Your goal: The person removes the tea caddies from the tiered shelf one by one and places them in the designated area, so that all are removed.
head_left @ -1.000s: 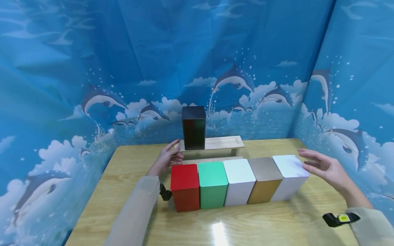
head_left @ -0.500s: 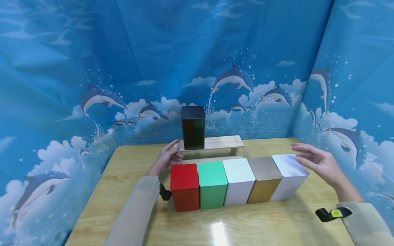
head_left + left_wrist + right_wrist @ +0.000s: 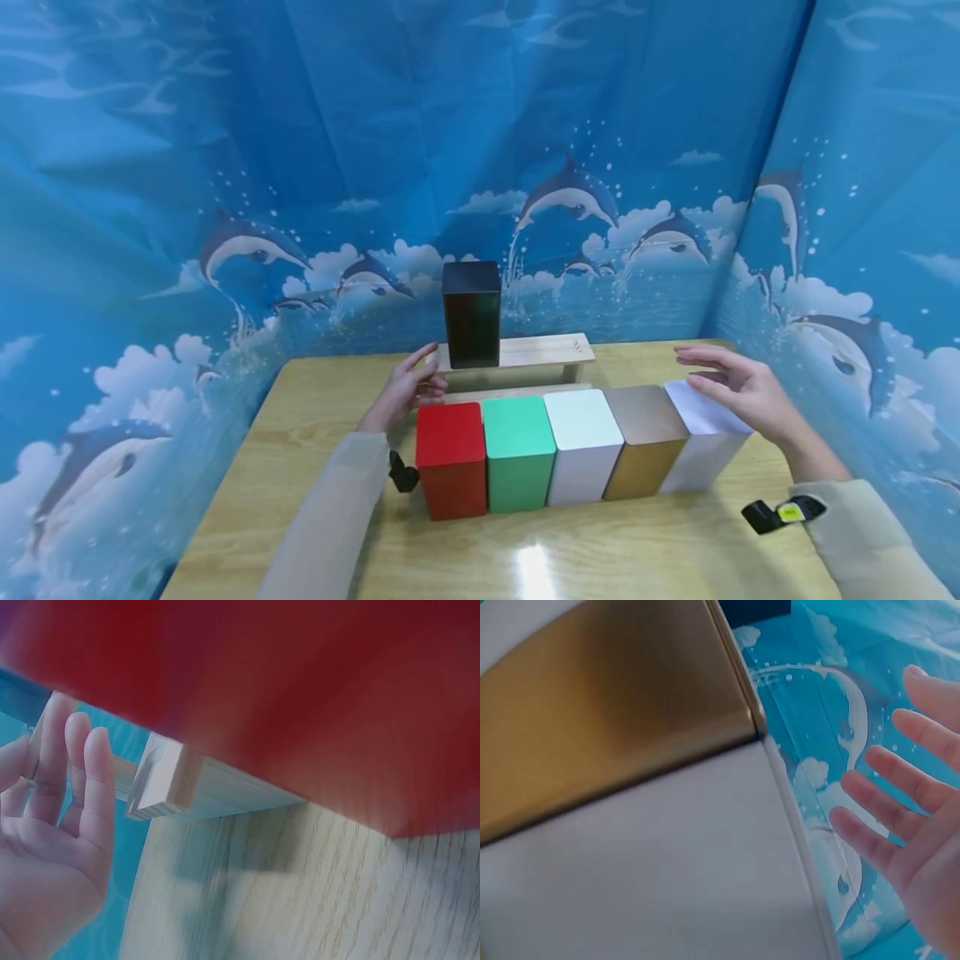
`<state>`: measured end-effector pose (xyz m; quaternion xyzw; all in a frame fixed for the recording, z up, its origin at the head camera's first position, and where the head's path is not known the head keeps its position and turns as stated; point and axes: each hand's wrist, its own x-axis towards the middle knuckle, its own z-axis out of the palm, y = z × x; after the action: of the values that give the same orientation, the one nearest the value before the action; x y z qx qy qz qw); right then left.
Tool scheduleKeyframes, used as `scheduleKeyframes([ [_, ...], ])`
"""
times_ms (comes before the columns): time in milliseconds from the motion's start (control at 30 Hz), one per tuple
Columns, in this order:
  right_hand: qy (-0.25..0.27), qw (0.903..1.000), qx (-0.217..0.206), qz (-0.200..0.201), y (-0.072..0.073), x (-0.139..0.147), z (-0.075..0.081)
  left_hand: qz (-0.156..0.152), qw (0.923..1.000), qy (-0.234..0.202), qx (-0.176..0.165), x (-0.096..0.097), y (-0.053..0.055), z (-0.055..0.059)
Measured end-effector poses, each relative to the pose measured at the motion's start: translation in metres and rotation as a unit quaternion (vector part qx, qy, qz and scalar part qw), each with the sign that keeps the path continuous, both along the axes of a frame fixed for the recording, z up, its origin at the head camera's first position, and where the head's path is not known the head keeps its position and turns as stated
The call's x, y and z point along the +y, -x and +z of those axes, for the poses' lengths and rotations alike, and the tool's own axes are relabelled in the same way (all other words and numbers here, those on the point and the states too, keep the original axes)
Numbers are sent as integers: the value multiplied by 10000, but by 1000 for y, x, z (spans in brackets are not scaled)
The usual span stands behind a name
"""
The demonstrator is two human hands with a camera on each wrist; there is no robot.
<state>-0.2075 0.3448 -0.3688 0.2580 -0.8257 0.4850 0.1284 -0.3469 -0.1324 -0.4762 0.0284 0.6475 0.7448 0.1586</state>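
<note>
At the back of the table my left hand [image 3: 405, 389] holds the left end of a wooden stand [image 3: 540, 350], the top plank between its thumb and fingers. In the left wrist view the stand's end [image 3: 169, 780] shows beside the fingers. A tall black box [image 3: 472, 325] stands on the plank. In front is a touching row: a red box [image 3: 452, 458], a green box [image 3: 520, 450], a white box [image 3: 583, 446], a gold box [image 3: 647, 442] and a second white box [image 3: 701, 458]. Over that end box hovers my right hand [image 3: 738, 392], its fingers spread and holding nothing.
A pale wooden table [image 3: 315, 433] carries everything. Behind and at both sides hangs a blue curtain [image 3: 390, 125] printed with dolphins, close to the stand. The red box covers much of the left wrist view.
My right hand has moved left, from beside the end white box to above its back part. My left hand, the stand and the boxes have stayed in place.
</note>
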Motion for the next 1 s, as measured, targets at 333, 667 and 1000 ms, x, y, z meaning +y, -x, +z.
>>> scheduleKeyframes([
  [333,-210,9998,-38,56,9,-26,12,-9,9999,-139,-14,0,0,-2],
  [667,-171,9990,-277,322,20,-52,22,-8,9999,-130,-3,-1,1,-3],
  [1000,-449,9964,-479,530,36,-83,32,-151,9997,-175,5,-1,2,-2],
])
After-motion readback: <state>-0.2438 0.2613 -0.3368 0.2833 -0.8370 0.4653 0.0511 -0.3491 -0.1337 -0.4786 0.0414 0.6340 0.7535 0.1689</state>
